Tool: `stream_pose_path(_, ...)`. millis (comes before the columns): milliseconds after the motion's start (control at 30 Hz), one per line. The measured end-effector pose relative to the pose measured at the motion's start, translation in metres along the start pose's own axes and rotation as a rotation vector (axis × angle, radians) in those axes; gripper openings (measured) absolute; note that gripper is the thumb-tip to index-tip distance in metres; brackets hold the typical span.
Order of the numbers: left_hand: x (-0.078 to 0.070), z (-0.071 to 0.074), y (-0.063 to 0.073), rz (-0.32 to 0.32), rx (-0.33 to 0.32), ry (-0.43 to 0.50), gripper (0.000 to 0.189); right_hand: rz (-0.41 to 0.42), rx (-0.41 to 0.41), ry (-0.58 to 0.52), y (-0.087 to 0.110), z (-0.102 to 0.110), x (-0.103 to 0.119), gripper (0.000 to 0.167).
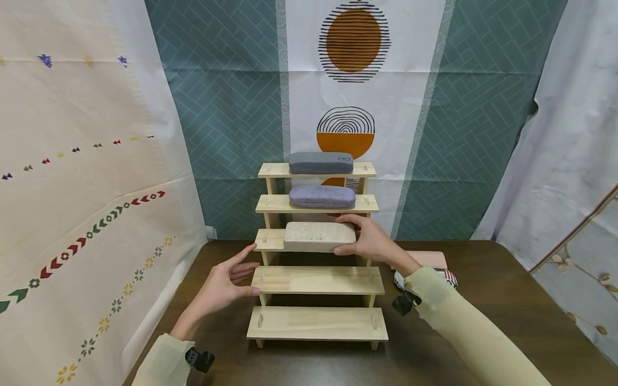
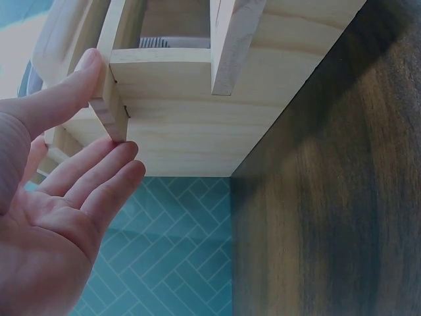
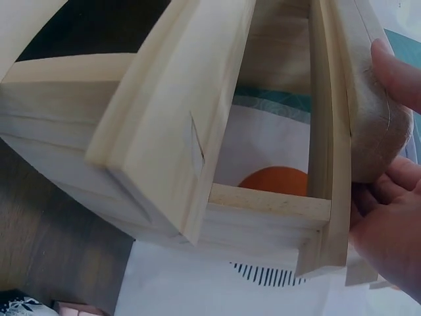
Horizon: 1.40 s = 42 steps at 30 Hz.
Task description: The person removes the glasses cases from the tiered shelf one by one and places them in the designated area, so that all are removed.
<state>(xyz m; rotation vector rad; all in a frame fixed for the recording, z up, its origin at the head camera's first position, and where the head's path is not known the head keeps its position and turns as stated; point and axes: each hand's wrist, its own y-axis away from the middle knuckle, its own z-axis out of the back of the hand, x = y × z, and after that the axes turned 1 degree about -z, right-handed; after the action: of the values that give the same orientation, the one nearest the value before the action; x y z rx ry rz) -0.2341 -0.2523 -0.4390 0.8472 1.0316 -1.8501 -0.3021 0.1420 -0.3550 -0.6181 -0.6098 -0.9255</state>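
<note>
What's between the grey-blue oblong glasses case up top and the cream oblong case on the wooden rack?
A lavender, rounded oblong case, on the pale wooden shelf just above the cream case. Head view shows it.

The pale five-tiered stepped rack (image 1: 316, 322) is smooth, matt wood with visible grain. The dark brown tabletop (image 1: 512, 300) looks like streaked wood with a soft sheen. The cream oblong case (image 1: 316, 237) appears leather-like, matt and finely creased. The mottled lavender rounded case (image 1: 322, 197) looks matt, while the slate-grey oblong case (image 1: 314, 163) seems smooth and matt. The teal-and-white printed backdrop (image 1: 227, 112) is creased cloth; the pale yellow sleeve (image 1: 475, 335) is thin, matt cloth.
</note>
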Motion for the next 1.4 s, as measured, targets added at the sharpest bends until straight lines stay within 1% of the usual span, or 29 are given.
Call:
stream_pose_path(133, -0.0005, -0.0001, 0.0003, 0.006, -0.002, -0.008, 0.105, -0.010, 0.005, -0.001, 0.0012, 0.0015, -0.0007, 0.078)
stream_pose_path(300, -0.0013, 0.0000, 0.0003, 0.006, 0.000, -0.009, 0.105, -0.025, 0.022, -0.007, 0.0004, 0.0028, -0.0004, 0.083)
stream_pose_path(533, -0.0019, 0.0001, -0.0005, -0.008, 0.003, -0.007, 0.105, -0.034, 0.035, 0.001, -0.0014, 0.0036, 0.0009, 0.085)
stream_pose_path(700, -0.0016, -0.0004, -0.0007, -0.002, 0.002, -0.012, 0.104, -0.043, 0.033, 0.020, -0.0019, 0.0031, 0.0005, 0.087)
stream_pose_path(867, -0.0005, -0.0012, 0.0000, 0.009, 0.002, -0.013, 0.105, -0.051, 0.023, 0.037, -0.0023, 0.0013, -0.0006, 0.088)
stream_pose_path(1100, 0.0002, -0.0012, 0.0001, 0.013, 0.004, -0.013, 0.105, -0.078, -0.011, 0.006, -0.0001, -0.0025, -0.0007, 0.085)
stream_pose_path(1400, 0.0001, -0.0002, -0.0001, 0.007, 0.000, -0.026, 0.105, -0.039, -0.069, -0.044, 0.0039, -0.0062, 0.0000, 0.081)
